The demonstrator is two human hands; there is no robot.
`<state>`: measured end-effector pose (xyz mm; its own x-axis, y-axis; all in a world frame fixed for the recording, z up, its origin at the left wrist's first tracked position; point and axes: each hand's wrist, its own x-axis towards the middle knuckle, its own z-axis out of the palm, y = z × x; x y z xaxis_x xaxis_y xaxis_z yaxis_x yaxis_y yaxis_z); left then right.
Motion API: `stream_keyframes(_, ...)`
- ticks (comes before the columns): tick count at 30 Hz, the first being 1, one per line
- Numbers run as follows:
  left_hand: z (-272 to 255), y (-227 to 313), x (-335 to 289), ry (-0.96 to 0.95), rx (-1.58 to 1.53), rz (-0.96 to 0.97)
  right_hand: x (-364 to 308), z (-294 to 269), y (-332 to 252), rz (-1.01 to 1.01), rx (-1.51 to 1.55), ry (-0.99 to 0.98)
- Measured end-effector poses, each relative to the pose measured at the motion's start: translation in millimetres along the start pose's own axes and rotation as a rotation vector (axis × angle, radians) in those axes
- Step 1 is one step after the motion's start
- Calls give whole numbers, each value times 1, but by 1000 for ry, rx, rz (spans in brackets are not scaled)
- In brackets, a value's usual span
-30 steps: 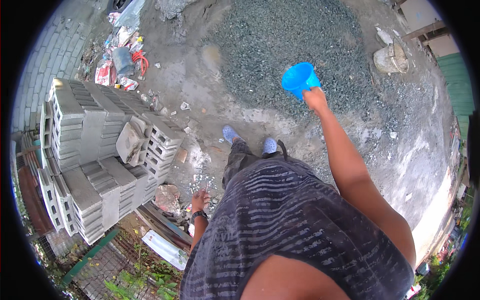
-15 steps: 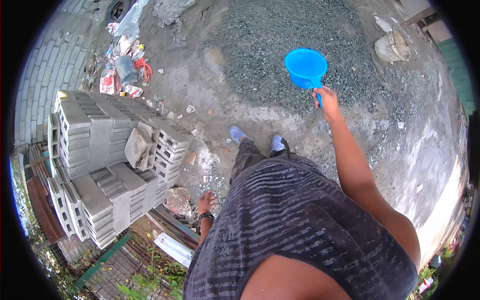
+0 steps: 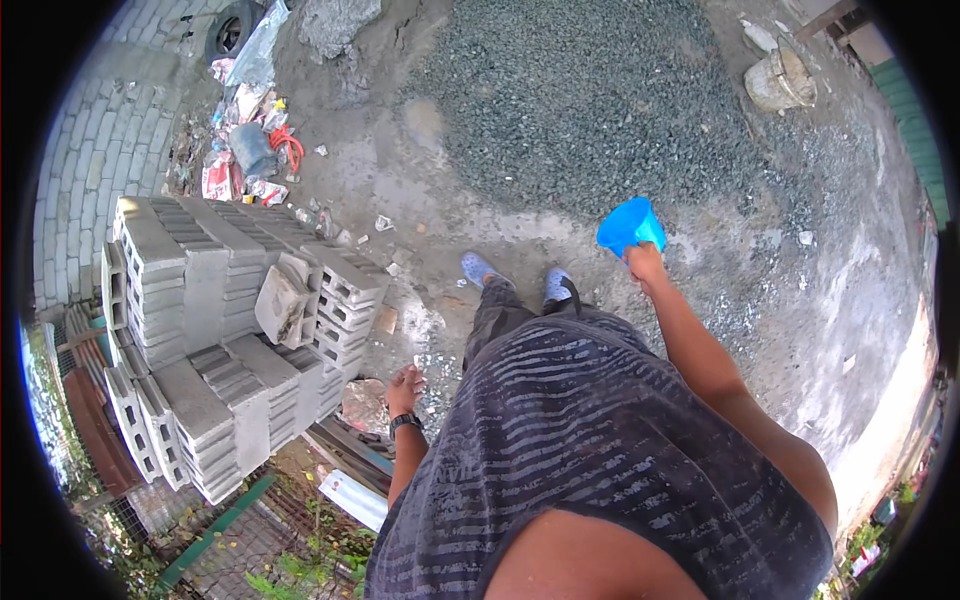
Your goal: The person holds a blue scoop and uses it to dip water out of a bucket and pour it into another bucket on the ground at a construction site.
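In my right hand is a blue plastic water dipper, gripped by its handle. The dipper is tilted, its mouth facing up and away from me, and hangs over the near edge of the gravel pile. Most of its inside is hidden. My left hand, with a dark watch on the wrist, hangs low at my left side. Its fingers are loosely apart and nothing shows in them. A rough pinkish stone lies just beside that hand.
Stacked grey concrete blocks stand on my left, with a broken chunk on them. Behind lie litter with a red hose and a tyre. A cement-stained bucket sits far right. My shoes are on wet concrete.
My right hand has drawn the dipper back toward me and down, tipping it from a level pose. My left hand has risen slightly, its fingers more bent.
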<state>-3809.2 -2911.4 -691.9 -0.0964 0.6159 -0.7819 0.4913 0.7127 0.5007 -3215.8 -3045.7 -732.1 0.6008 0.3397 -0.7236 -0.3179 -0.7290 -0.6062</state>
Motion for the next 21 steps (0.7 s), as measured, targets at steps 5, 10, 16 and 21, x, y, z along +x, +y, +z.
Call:
stream_keyframes(5, 6, -14, -18, 9, 12, -35, 19, 20, -95, -206, 88, -72)
stream_keyframes(10, 7, -36, -36, 27, 32, 12, -2, 3, -163, -267, 366, -186)
stream_keyframes(16, -2, -64, -31, -99, 227, 113, -9, -30, -147, -289, 561, -238)
stream_keyframes(21, 6, -55, -8, -77, 197, 137, -5, -58, -66, -112, 548, -133)
